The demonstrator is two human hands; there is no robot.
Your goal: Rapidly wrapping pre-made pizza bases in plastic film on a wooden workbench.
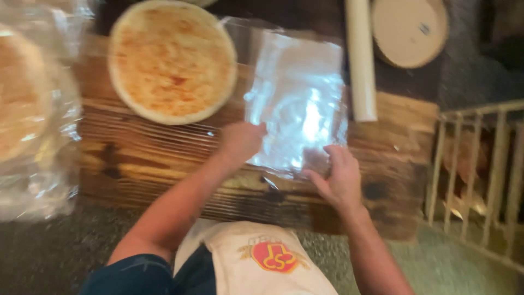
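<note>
Here, plastic sheet (297, 101) lengthwise away.

Both hands press on a sheet of clear plastic film (297, 104) spread over a wooden board (142, 158): the left hand (240, 142) at its near-left edge, the right hand (338, 177) at its near-right corner. Beyond the left hand lies 1 round flatbread (172, 60); beyond the right, a film roll (361, 60).

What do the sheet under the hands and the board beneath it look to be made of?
The sheet looks like thin clear plastic film: glossy, see-through, with bright glare and wrinkles. The board looks like wood with a rough, scorched finish: visible grain lines and dark burnt patches. Both hands, left and right, press on the sheet.
</note>
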